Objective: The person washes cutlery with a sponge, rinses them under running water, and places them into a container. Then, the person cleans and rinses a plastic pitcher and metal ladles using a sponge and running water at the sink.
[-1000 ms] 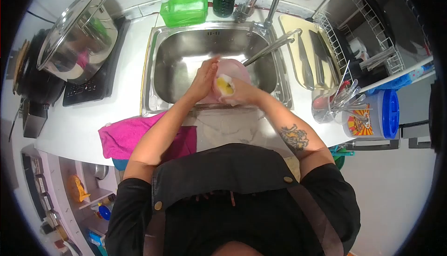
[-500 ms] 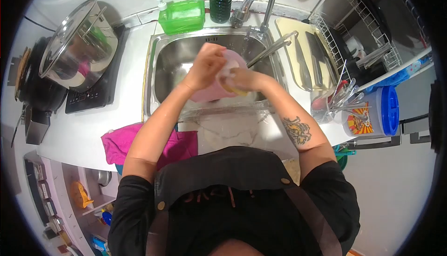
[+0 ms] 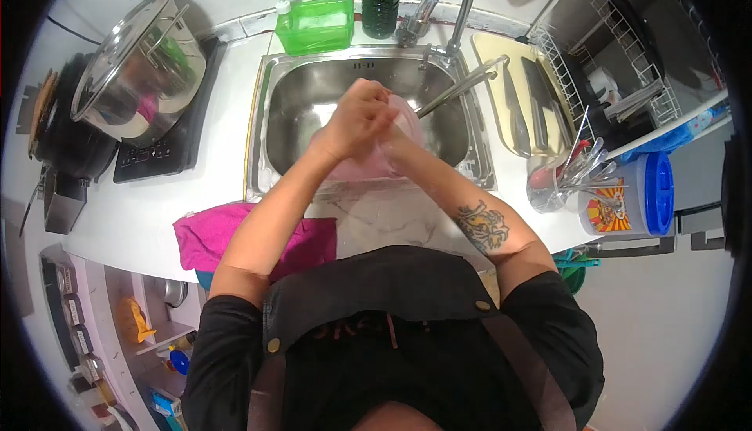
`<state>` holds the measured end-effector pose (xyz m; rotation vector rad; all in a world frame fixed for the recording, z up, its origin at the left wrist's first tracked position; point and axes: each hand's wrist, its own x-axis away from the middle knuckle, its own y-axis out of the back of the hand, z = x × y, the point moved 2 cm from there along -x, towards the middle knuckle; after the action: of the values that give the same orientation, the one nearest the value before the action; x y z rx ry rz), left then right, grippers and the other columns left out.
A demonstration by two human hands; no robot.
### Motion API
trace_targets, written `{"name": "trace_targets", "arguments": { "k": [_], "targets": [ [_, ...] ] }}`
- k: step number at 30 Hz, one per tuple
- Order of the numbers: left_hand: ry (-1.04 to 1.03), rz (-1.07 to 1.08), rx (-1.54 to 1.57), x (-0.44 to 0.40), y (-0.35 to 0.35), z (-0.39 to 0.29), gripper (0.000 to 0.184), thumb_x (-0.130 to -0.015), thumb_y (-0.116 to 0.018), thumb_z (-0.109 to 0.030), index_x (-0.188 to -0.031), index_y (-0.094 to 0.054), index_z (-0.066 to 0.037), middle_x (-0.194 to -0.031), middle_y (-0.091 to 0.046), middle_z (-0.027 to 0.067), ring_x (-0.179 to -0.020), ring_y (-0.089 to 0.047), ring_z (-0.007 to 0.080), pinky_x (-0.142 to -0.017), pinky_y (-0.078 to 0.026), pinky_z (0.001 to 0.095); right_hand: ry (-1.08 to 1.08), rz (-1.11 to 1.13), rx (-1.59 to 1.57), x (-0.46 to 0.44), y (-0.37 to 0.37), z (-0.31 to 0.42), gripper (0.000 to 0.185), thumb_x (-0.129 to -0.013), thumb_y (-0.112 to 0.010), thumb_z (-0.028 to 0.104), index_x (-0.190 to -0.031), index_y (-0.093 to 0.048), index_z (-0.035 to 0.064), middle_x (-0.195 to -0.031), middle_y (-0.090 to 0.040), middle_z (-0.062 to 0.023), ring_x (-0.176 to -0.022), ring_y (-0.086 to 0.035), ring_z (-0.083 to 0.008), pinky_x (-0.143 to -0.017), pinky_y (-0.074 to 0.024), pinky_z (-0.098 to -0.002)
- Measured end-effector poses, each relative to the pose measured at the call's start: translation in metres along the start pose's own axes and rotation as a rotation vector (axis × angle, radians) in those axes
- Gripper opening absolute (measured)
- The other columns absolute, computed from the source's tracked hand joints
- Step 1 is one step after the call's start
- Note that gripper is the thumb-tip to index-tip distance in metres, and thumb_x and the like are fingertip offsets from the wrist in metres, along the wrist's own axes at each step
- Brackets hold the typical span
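Over the steel sink [image 3: 298, 129], my left hand [image 3: 359, 121] has its fingers curled round the rim of a pink bowl [image 3: 364, 166], which is tilted on its side. My right hand [image 3: 395, 143] is at the bowl, partly behind my left hand and blurred; its fingers are hidden, and whether the yellow sponge is in it cannot be seen. A long metal utensil [image 3: 462, 88] leans on the sink's right edge, just beyond the bowl.
Behind the sink stand a green soap tray [image 3: 317, 27], a dark bottle [image 3: 381, 0] and the faucet [image 3: 462, 16]. Knives lie on a cutting board [image 3: 487, 55] at the right, near a cutlery cup [image 3: 544, 188]. A pot [image 3: 149, 78] and pink cloth [image 3: 211, 235] are at the left.
The yellow sponge, visible in my right hand before, is now out of sight. My right hand has moved left, behind my left hand, and the bowl has been tilted.
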<state>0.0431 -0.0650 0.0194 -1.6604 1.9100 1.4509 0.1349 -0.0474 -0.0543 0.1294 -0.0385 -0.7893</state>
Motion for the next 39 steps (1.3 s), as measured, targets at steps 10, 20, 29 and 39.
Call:
{"name": "trace_targets", "arguments": {
  "k": [10, 20, 29, 39],
  "targets": [
    [0.514, -0.333, 0.204, 0.011, 0.012, 0.063, 0.053, -0.089, -0.035, -0.038, -0.069, -0.056, 0.006, -0.063, -0.046, 0.0078, -0.057, -0.045, 0.0165, -0.055, -0.037, 0.0284, 0.100, 0.249, 0.753, 0.009, 0.046, 0.099, 0.040, -0.071, -0.064, 0.031, -0.098, -0.050, 0.0049, -0.096, -0.053, -0.0117, -0.088, -0.052, -0.0248, -0.072, -0.0420, -0.0345],
    [0.709, -0.204, 0.088, 0.020, -0.002, 0.091, 0.047, -0.081, -0.049, -0.045, -0.064, -0.053, -0.001, -0.063, -0.048, 0.0087, -0.062, -0.048, 0.0218, -0.063, -0.039, 0.0309, 0.316, 0.021, 0.792, -0.013, 0.064, 0.046, 0.031, -0.064, -0.067, 0.018, -0.086, -0.050, 0.0064, -0.079, -0.056, -0.0116, -0.070, -0.054, -0.0292, -0.065, -0.0430, -0.0342],
    [0.260, 0.391, -0.315, -0.010, 0.028, 0.047, 0.029, -0.064, -0.067, -0.028, -0.079, -0.053, -0.007, -0.072, -0.055, 0.0093, -0.075, -0.053, 0.0283, -0.073, -0.038, 0.0381, 0.489, -0.237, 0.586, -0.027, 0.073, 0.052, 0.028, -0.066, -0.065, 0.016, -0.090, -0.052, 0.0087, -0.093, -0.055, -0.0108, -0.085, -0.053, -0.0285, -0.073, -0.0410, -0.0337],
    [0.569, -0.075, -0.038, 0.012, 0.032, 0.033, 0.016, -0.074, -0.057, -0.009, -0.066, -0.043, -0.006, -0.058, -0.043, -0.0017, -0.055, -0.039, 0.0063, -0.049, -0.035, 0.0231, 0.316, -0.623, 0.268, -0.042, 0.054, 0.035, 0.031, -0.077, -0.052, 0.018, -0.108, -0.054, 0.0149, -0.118, -0.043, -0.0107, -0.107, -0.041, -0.0295, -0.090, -0.0312, -0.0421]
  ]
}}
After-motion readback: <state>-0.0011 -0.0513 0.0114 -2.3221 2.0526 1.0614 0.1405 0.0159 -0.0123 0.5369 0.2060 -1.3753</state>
